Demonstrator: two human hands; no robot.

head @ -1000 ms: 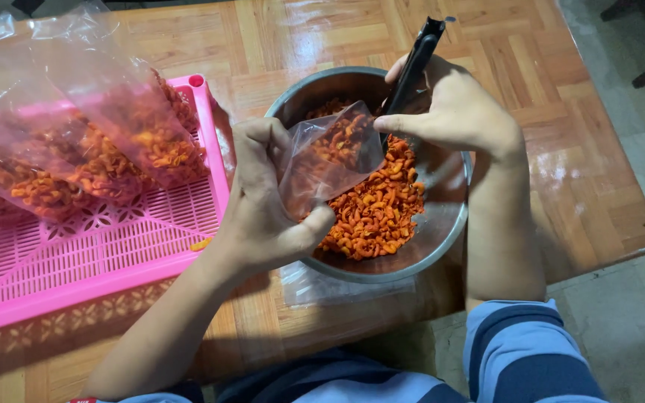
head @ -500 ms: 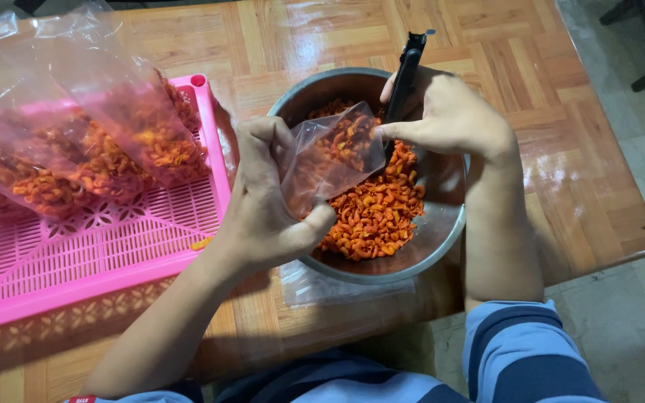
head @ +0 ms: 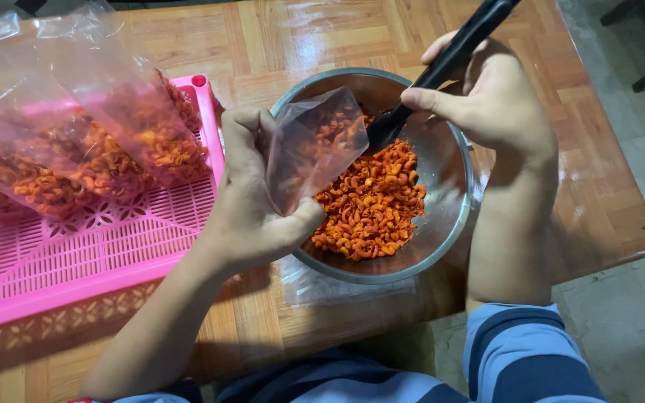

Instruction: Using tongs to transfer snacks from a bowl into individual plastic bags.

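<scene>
1. Presently my left hand (head: pixel 251 198) pinches a small clear bag (head: pixel 315 149) by its lower edge, mouth tilted toward two o'clock over the steel bowl (head: pixel 453 216). The hold is thumb against fingers only; a shift of weight could let the film slip and drop the bag into the bowl.
2. My right hand (head: pixel 498 108) is clenched around a black scoop (head: pixel 442 71), its head at the bag's mouth, at twelve o'clock above the orange snack pieces (head: pixel 371 205). The mouth looks narrow and limp; I judge pieces could spill past the rim.
3. Spilled pieces would most likely fall back into the bowl, though those going toward nine o'clock could land on the wooden table (head: pixel 263 45).
4. A sheet of clear film (head: pixel 315 287) lies under the bowl at six o'clock, near the table edge; the bowl could slide on it if pushed.
5. Filled bags (head: pixel 91 160) lean on the pink tray (head: pixel 98 254) at nine o'clock, mouths apparently unsealed; a knock from my left elbow could tip them.
</scene>
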